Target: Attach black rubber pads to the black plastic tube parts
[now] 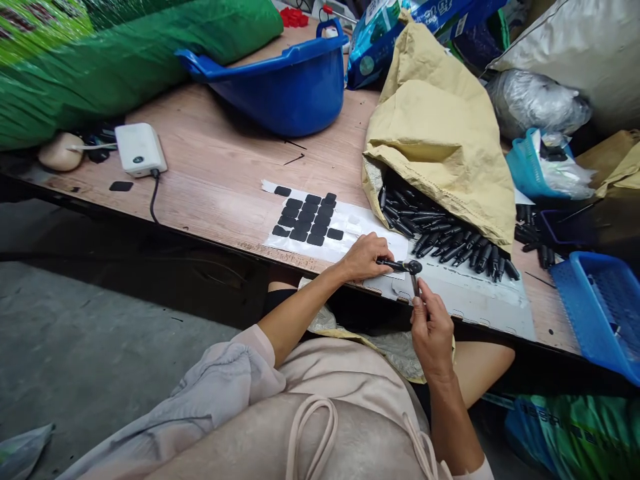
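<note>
My left hand point(367, 257) is closed on a black tubular piece point(393, 265), which lies level just above the table's front edge. In my right hand point(433, 330) is a slim dark handle point(416, 287). It rises to a round black head point(414, 267) that meets the right end of the tubular piece; I cannot tell whether the two are joined. Behind my hands, a heap of similar black tubular pieces point(450, 240) spills from a yellow paper sack point(435, 127). Left of them, black rounded-square pads point(307, 217) sit in rows on a white sheet point(350, 217).
A blue basin point(285, 87) stands at the back, beside a green wrapped bundle point(125, 60). To the left is a white box point(141, 150) with a cable. A blue basket point(600, 307) sits at the right edge. Grey board point(505, 307) covers the table's front edge.
</note>
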Tool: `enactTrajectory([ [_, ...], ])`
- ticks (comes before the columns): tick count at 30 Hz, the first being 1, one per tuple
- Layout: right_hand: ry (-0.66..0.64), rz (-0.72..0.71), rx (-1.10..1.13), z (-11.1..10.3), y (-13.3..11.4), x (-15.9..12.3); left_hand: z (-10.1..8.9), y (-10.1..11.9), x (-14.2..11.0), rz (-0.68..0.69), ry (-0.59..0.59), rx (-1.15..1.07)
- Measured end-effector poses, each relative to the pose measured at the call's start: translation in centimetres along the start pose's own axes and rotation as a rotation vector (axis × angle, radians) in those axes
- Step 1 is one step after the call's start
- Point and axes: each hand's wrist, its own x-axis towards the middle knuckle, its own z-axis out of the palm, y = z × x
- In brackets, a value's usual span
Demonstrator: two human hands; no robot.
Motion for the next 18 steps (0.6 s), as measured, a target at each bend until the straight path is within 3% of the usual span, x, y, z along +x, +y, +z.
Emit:
enactTrajectory([
  [6, 0.151, -0.033, -0.301, -3.5, 3.7, 0.8, 0.1, -0.1, -0.1, 0.01, 0.034, 0.016],
  [9, 0.116, -0.082, -0.557, -5.1, 6.5, 1.5, 0.1, -0.3, 0.1, 0.041, 0.037, 0.042],
  [11, 0.114, -0.091, -0.604, -5.4, 8.1, 2.0, 0.0, 0.1, -0.3, 0.085, 0.069, 0.037],
  [14, 0.181, -0.053, -0.589, -4.8, 9.5, 2.3, 0.3, 1.6, -2.8, 0.252, 0.052, -0.058],
  [16, 0.222, -0.016, -0.58, -4.1, 9.8, 2.2, 1.0, 2.5, -5.6, 0.357, -0.071, -0.131],
  [18, 0.244, 0.009, -0.585, -3.6, 9.8, 2.0, 2.2, 2.9, -8.4, 0.317, -0.2, -0.095],
])
